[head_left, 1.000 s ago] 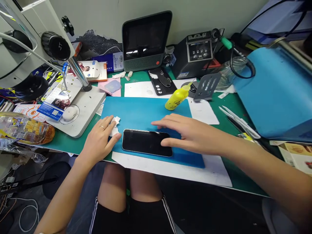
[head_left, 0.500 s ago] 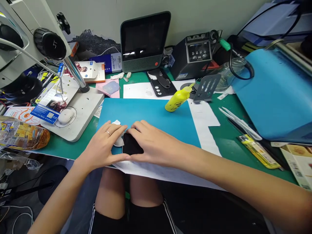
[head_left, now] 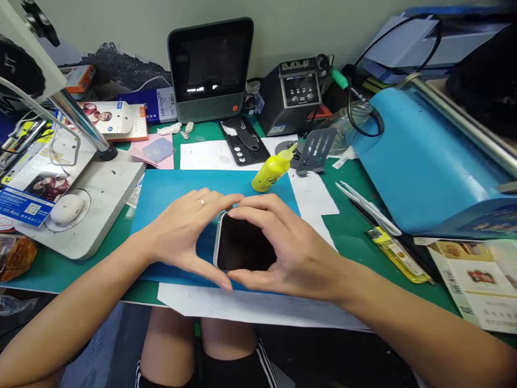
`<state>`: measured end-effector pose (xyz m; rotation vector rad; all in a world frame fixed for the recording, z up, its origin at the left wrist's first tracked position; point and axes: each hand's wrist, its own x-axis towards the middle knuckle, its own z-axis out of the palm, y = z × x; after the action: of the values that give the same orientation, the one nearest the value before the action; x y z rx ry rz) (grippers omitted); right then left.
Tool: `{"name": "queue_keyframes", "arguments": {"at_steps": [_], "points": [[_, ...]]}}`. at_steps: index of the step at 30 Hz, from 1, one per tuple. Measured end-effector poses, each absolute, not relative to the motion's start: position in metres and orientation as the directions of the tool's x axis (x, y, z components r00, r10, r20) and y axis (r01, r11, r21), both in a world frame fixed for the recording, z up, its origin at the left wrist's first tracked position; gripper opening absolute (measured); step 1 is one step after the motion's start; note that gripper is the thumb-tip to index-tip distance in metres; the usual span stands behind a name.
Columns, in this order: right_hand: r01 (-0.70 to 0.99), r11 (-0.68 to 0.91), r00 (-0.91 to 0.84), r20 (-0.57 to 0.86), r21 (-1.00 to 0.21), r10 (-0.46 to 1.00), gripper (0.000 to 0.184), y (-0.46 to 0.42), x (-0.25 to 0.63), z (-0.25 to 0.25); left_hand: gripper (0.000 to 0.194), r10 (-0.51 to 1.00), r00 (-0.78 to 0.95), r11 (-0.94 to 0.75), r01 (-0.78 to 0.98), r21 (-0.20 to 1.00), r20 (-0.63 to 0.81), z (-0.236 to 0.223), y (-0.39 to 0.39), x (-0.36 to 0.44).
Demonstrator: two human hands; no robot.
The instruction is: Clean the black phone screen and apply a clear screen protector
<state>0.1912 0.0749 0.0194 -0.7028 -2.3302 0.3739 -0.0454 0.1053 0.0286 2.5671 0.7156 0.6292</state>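
A smartphone point(head_left: 243, 245) with a dark screen and light metal frame lies face up, close above or on a blue mat point(head_left: 169, 183). My right hand point(head_left: 294, 248) grips it across its width, fingers at the far edge, thumb at the near edge, hiding its right end. My left hand point(head_left: 189, 231), with a ring on one finger, curls around the phone's left end. Its thumb and forefinger meet the corners beside the right fingertips, with a gap between palm and phone. Behind the hands a yellow squeeze bottle point(head_left: 271, 171) leans on the mat.
At left is a microscope stand's base point(head_left: 109, 215). A screen device point(head_left: 210, 70), a phone back cover point(head_left: 242, 143) and a black control unit point(head_left: 291, 97) line the back. Tweezers point(head_left: 367, 207), a yellow packet point(head_left: 398, 254) and a blue case point(head_left: 424, 161) lie right.
My right hand has come left and closed across the phone. My left hand has moved from the white tissue to the phone's left end. The view has turned right.
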Motion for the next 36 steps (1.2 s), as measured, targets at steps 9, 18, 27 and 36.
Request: {"name": "queue_keyframes", "arguments": {"at_steps": [9,18,27,36], "points": [[0.394,0.792,-0.663,0.453,-0.466,0.596,0.072,0.069,0.193,0.022,0.078,0.463,0.721,-0.885,0.344,0.313,0.516,0.023,0.102,-0.044],[0.388,0.828,-0.63,0.539,-0.406,0.559,0.072,0.067,0.189,0.016,0.076,0.418,0.683,-0.905,0.251,0.345,0.6,0.019,0.104,-0.041],[0.406,0.84,-0.61,0.577,-0.36,0.542,0.064,0.068,0.189,0.015,0.074,0.383,0.673,-0.919,0.204,0.339,0.633,0.017,0.104,-0.038],[0.405,0.867,-0.644,0.582,-0.291,0.497,0.06,0.068,0.188,0.019,0.073,0.393,0.674,-0.915,0.222,0.336,0.626,0.02,0.101,-0.037]]}}
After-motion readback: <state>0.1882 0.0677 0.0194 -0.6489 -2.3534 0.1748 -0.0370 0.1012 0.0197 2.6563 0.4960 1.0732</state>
